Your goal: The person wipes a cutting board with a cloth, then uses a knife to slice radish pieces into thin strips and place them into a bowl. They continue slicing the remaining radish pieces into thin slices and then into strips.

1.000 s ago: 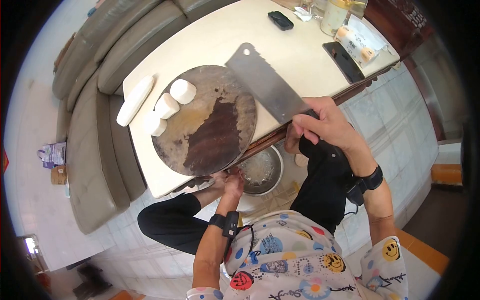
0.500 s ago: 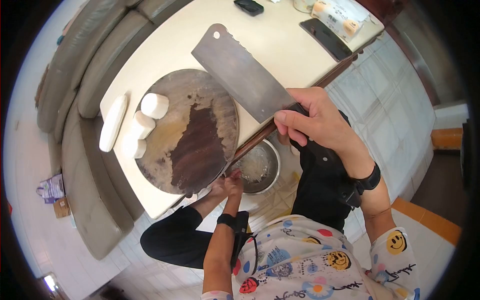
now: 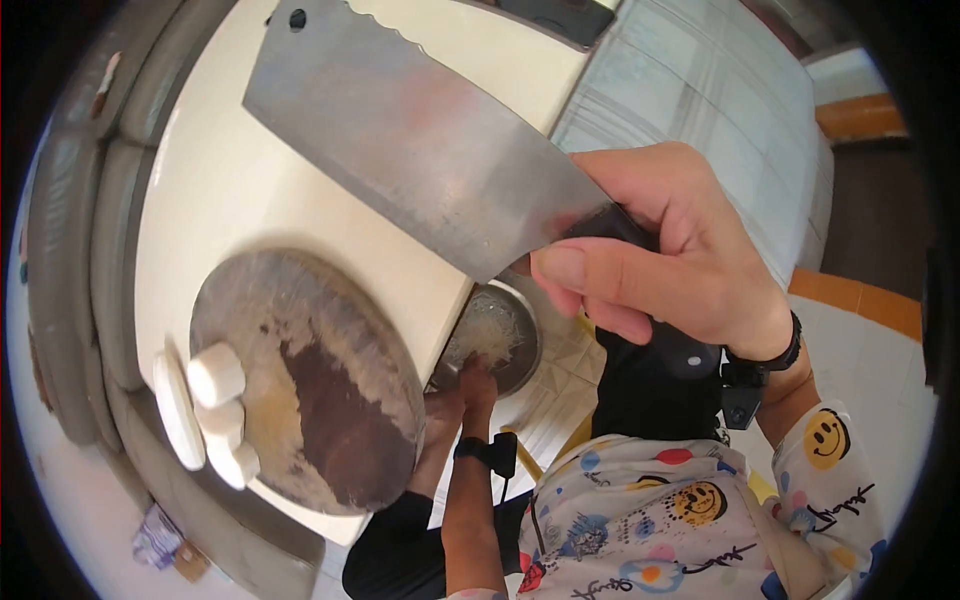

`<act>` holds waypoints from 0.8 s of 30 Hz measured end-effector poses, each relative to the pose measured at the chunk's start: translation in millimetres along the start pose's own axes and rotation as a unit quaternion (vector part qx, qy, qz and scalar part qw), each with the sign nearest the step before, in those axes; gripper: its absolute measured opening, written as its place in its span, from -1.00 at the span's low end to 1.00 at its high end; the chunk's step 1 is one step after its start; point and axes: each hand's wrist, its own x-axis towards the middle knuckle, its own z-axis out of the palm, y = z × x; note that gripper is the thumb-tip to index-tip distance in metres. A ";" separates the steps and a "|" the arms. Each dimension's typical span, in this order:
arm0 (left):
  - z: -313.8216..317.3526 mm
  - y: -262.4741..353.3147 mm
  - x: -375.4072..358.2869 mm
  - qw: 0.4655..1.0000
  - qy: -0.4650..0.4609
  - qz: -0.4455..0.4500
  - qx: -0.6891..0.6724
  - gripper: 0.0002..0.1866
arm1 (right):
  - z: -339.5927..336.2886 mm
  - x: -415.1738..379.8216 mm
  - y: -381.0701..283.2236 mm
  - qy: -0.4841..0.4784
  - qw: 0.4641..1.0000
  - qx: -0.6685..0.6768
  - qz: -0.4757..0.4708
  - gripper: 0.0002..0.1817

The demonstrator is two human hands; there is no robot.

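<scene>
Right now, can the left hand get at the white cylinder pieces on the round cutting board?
Probably not directly: the left hand is down below the table edge at the metal bowl, while the white pieces sit on the round cutting board's far side.

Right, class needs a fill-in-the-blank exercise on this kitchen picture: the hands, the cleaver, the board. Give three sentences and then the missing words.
1. The right hand grips a ____ by its dark handle.
2. The left hand reaches down to the metal ____ below the table edge.
3. The white cylinder pieces lie on the ____ cutting board.

Missing words: cleaver; bowl; round
</scene>
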 end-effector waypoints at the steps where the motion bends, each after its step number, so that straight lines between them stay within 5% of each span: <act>1: 5.1 -0.8 8.3 1.000 -0.007 0.008 -0.003 -0.53 | -3.0 0.9 -1.0 -0.001 1.000 0.006 0.011 -0.85; 4: 9.3 4.5 27.7 0.991 -0.137 0.006 0.006 -0.49 | -6.1 1.5 -2.4 0.020 0.999 0.009 0.035 -0.85; 13: -13.7 21.1 33.5 0.996 -0.054 0.006 0.066 -0.41 | -7.1 5.1 1.9 0.047 0.997 0.023 0.058 -0.86; 15: -35.7 27.4 34.1 0.968 -0.172 -0.168 0.076 -0.40 | -5.5 5.5 2.2 0.048 0.997 0.039 0.051 -0.86; 16: -34.9 23.8 35.0 0.968 -0.173 -0.169 0.075 -0.40 | -4.2 5.9 0.6 0.057 0.996 0.035 0.060 -0.86; 22: 36.3 -29.3 42.2 0.992 -0.079 -0.067 -0.076 -0.45 | -1.7 7.0 -1.0 0.063 0.995 0.035 0.064 -0.87; 24: 79.1 -38.6 48.7 0.977 0.007 0.084 -0.195 -0.50 | -2.5 7.6 -0.3 0.054 0.996 0.018 0.062 -0.88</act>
